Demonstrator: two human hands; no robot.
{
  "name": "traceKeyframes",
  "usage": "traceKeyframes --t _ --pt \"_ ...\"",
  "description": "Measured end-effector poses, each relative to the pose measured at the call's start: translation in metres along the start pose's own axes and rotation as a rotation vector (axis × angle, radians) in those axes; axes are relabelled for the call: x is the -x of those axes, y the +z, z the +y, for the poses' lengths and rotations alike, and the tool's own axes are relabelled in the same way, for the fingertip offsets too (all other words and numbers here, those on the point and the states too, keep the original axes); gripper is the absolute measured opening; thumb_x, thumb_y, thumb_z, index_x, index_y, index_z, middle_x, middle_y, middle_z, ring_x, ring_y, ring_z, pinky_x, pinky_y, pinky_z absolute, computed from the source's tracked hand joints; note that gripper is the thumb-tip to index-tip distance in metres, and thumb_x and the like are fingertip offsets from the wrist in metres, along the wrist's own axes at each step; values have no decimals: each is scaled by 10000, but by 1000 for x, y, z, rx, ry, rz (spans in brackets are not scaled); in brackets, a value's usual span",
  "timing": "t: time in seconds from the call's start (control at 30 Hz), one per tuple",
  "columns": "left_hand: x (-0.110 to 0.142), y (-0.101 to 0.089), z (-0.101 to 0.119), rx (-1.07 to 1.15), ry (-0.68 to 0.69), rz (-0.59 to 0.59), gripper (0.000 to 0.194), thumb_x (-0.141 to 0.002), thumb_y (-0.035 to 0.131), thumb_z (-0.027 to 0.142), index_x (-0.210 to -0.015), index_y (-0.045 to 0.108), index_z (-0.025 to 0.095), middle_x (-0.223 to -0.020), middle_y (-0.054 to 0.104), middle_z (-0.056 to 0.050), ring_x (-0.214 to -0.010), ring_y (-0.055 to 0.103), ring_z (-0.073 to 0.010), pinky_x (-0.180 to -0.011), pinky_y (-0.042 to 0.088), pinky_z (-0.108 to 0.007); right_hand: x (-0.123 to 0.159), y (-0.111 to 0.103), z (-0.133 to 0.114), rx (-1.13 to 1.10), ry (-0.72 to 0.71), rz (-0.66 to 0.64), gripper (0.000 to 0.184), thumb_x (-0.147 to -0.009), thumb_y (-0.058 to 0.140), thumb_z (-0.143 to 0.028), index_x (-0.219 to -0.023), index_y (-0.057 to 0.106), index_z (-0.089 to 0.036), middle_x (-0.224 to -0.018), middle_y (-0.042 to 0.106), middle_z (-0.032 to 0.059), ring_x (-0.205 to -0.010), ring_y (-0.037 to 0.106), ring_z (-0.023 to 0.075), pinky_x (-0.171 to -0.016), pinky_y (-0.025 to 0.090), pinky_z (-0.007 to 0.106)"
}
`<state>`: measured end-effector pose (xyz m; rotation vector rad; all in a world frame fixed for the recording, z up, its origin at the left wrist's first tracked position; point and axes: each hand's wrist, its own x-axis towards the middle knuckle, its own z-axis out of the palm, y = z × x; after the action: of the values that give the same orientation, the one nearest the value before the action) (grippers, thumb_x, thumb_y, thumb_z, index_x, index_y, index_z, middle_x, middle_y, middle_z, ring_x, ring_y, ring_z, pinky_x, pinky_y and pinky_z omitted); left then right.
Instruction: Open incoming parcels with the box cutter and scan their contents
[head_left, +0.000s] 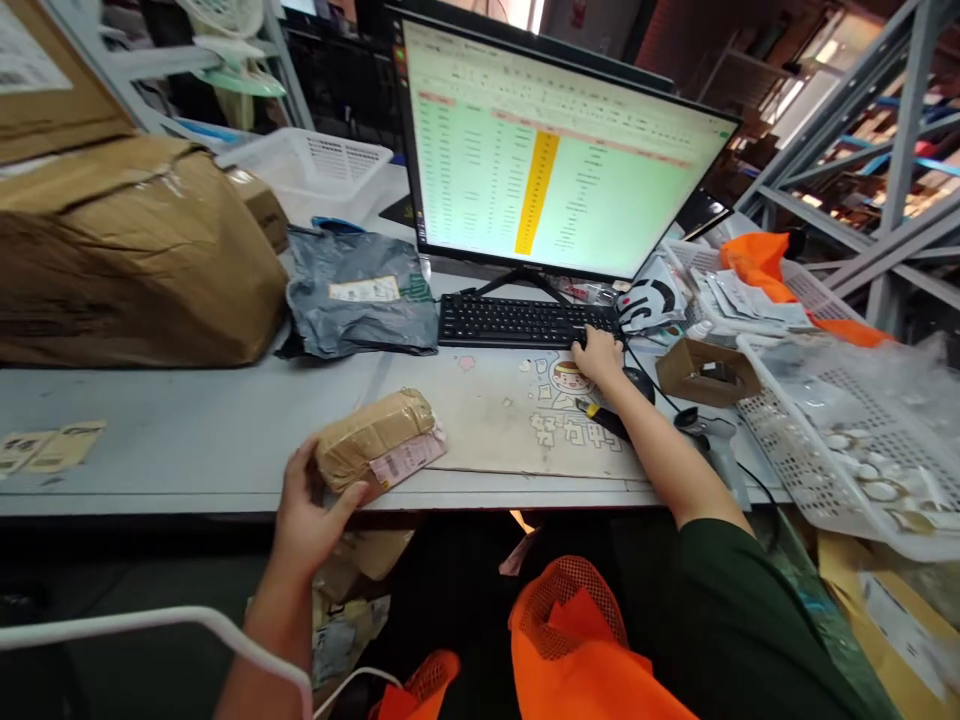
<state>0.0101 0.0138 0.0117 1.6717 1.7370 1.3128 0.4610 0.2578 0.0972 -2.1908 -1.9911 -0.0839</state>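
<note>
A small parcel wrapped in brown tape [379, 435], with a pinkish label on its front side, lies tilted near the desk's front edge. My left hand [311, 500] grips its left end, thumb at the front and fingers behind. My right hand [600, 355] rests at the right end of the black keyboard [514, 320], fingers stretched over the keys and nothing held. Behind the keyboard a monitor [480, 160] displays a spreadsheet with one orange column. A black mouse [639, 384] sits beside my right wrist, and a yellow-and-black utility knife [604, 418] lies under my forearm.
A large taped carton [142, 260] and a grey plastic mailer bag [360, 300] stand to the left. On the right are a small open cardboard box [707, 372], a handheld scanner [716, 440] and a white basket [814, 470] of small items. Labels [52, 448] lie at far left.
</note>
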Motion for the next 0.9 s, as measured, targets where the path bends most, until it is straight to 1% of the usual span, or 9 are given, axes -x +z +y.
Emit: traceKeyframes --t 0.07,0.13,0.2,0.27,0.4,0.5,0.67,0.77,0.9 --pt "4 5 -5 110 -116 53 901 -939 672 546 -1645 184 271 -1622 386 -219 -1482 470 -417 -1213 413 -657 -6 -1 -3 18 -1 -2 528 -1029 447 -379 -1406 621 -54 -1403 576 268 -1341 459 398 -1122 332 539" --pt "5 7 -5 159 -153 72 976 -876 763 538 -1645 230 259 -1599 433 -223 -1461 502 -409 -1210 418 -643 -8 -6 -5 17 -6 -5 513 -1029 447 -387 -1351 669 -55 -1400 572 274 -1351 457 413 -1123 337 546" --pt "5 5 -2 156 -155 63 1005 -853 794 526 -1652 239 274 -1588 460 -213 -1452 516 -402 -1206 420 -646 2 -12 -1 12 -18 -9 543 -1022 460 -379 -1436 612 -62 -1436 561 265 -1368 461 407 -1126 349 536" --pt "3 1 2 166 -164 39 1001 -858 787 515 -1655 232 275 -1602 450 -212 -1455 517 -391 -1212 418 -634 28 -17 10 -4 -57 -38 591 -1019 474 -384 -1522 529 -78 -1458 569 246 -1363 491 385 -1125 372 504" --pt "-16 -8 10 249 -115 -144 942 -865 744 506 -1628 257 244 -1692 326 -215 -1521 437 -362 -1240 406 -559 114 -15 46 16 -129 -129 594 -1025 474 -461 -1490 559 -100 -1409 627 227 -1321 547 379 -1093 413 488" --pt "-41 -4 19 290 15 -344 840 -837 722 459 -1555 362 213 -1703 318 -206 -1553 387 -347 -1274 351 -532 165 -8 67 60 -127 -97 584 -1021 475 -456 -1481 556 -106 -1396 625 235 -1292 554 393 -1068 422 525" --pt "-67 29 42 245 118 -470 785 -806 680 418 -1507 422 175 -1675 375 -200 -1534 419 -330 -1279 344 -511 188 3 73 -79 -184 81 517 -1025 404 -361 -1376 635 -59 -1251 663 252 -1187 586 377 -1049 458 546" --pt "-65 49 61 237 141 -417 660 -823 544 361 -1445 506 144 -1640 437 -195 -1517 446 -312 -1273 351 -523 201 -1 59 -286 -358 169 501 -1040 416 -377 -1375 645 -85 -1205 677 221 -1127 626 336 -1032 516 514" --pt "-42 62 92 12 300 -114 500 -845 447 280 -1287 656 175 -1606 490 -144 -1580 337 -302 -1287 286 -586 236 -16 23 -479 -645 167 406 -1058 492 -371 -1379 668 -196 -1177 698 161 -1063 670 287 -964 576 466"
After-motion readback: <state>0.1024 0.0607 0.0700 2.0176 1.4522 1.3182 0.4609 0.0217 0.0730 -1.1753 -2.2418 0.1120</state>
